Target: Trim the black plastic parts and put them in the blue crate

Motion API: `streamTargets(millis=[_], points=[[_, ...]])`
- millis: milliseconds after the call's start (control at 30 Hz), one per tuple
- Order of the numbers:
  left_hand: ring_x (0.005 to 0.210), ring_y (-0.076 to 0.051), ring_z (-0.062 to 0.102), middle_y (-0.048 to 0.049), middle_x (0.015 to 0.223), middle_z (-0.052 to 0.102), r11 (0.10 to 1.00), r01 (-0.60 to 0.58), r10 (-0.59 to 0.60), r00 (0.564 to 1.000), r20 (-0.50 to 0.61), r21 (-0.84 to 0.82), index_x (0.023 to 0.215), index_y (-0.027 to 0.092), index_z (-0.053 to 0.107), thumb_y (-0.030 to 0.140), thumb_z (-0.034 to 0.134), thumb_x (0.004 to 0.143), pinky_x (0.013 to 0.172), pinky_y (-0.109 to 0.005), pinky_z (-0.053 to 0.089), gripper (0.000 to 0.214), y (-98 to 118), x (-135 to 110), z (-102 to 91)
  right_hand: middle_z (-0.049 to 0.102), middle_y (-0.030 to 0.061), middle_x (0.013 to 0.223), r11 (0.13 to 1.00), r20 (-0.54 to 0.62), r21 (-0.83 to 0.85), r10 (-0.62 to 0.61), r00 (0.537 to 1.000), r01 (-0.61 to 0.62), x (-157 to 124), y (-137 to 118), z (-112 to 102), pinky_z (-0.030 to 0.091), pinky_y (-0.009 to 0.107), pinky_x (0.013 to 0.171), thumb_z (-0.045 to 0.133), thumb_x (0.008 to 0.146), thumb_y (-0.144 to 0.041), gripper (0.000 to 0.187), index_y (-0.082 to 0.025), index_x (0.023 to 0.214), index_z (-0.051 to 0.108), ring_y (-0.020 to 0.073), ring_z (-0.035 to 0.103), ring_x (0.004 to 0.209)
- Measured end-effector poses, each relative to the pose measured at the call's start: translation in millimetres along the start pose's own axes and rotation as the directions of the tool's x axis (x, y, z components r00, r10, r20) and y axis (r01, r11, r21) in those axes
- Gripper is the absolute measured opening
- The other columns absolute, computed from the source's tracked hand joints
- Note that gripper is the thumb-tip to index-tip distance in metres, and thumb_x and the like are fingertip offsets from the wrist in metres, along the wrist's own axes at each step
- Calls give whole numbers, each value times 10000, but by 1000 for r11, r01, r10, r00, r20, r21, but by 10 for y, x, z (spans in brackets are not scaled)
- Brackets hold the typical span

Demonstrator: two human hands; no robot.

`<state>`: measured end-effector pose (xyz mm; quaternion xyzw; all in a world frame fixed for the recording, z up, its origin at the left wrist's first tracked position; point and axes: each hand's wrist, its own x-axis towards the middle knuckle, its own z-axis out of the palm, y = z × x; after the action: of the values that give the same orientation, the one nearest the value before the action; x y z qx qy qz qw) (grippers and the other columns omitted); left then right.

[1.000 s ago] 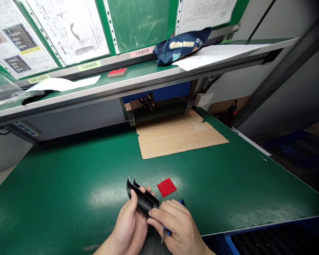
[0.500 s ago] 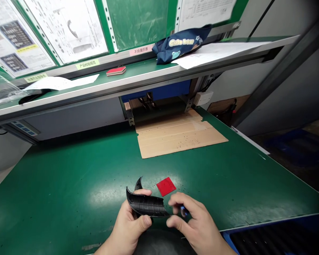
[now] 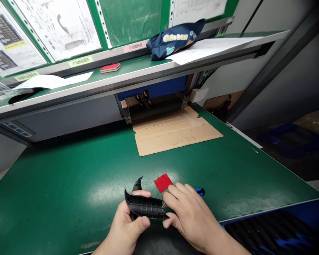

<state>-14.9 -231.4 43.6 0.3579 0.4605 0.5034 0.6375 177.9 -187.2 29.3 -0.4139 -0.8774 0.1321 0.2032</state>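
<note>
Head: curved, ribbed black shell (image 3: 145, 207)

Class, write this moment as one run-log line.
left hand: holds black ribbed part | right hand: holds blue-handled tool at part's end | red square: on green table | cardboard: farther back

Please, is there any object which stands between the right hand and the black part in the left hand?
Nothing visible does. The right hand, with a blue-handled tool, is right at the end of the black part that the left hand holds. The red square lies beyond, on the green table.
</note>
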Motion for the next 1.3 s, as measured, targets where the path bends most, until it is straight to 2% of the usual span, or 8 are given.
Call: streamTargets(millis=[333,433,500,667,800,1100,1200,1300], points=[[829,-200,646,-49,875,723,1000,-2,2,998,62,13,1048,216,650,392,776,676,781,-270,456,431,-16,-6,-13,516,11,674,998,53,48,-37,998,35,-30,28,73,209,323,591,151,930,-647,604,-195,679,463,167,392,617],[828,-188,632,-43,874,712,999,-36,34,998,53,28,1036,214,656,383,787,665,771,-259,447,428,-37,9,-33,476,-23,627,970,121,244,-38,992,8,-32,29,76,234,303,588,168,923,-662,585,-197,655,401,147,391,589],[834,-183,622,-45,900,699,999,-43,43,998,53,3,1034,211,657,381,798,651,776,-258,440,442,-61,16,-39,437,-38,621,912,137,410,-34,990,-25,-38,21,79,264,286,595,153,892,-703,592,-199,653,352,138,391,586],[846,-182,633,-38,937,680,974,37,-17,996,87,-225,1027,235,640,367,810,640,787,-276,442,443,-116,19,-10,452,-7,764,783,1,611,150,989,-119,-74,-73,110,333,294,651,226,814,-789,601,-220,786,418,171,429,702],[826,-182,631,-43,919,671,963,42,-18,996,91,-265,1010,224,636,376,818,625,769,-281,445,452,-130,15,4,456,15,799,779,-60,620,174,983,-100,-70,-162,137,341,315,673,182,819,-790,634,-214,833,446,188,433,727],[873,-216,611,-57,952,637,983,-16,25,998,49,-184,995,218,651,388,819,615,785,-307,439,449,-138,-3,-44,430,1,685,852,-71,519,126,990,-71,-29,-168,142,276,293,591,97,853,-747,625,-211,693,374,167,389,637],[873,-211,599,-58,961,628,990,-29,33,999,23,-141,990,215,663,381,822,611,788,-300,437,443,-123,-6,-44,403,-16,636,840,3,539,76,997,-66,-18,-117,105,271,283,572,96,852,-750,623,-207,657,333,147,370,592],[858,-192,588,-52,975,624,993,-50,52,999,15,-110,990,219,670,367,819,618,773,-279,439,427,-116,-7,-40,360,-32,609,731,160,676,-25,987,-91,-18,-47,63,281,269,554,118,834,-774,636,-204,637,321,129,365,571]])
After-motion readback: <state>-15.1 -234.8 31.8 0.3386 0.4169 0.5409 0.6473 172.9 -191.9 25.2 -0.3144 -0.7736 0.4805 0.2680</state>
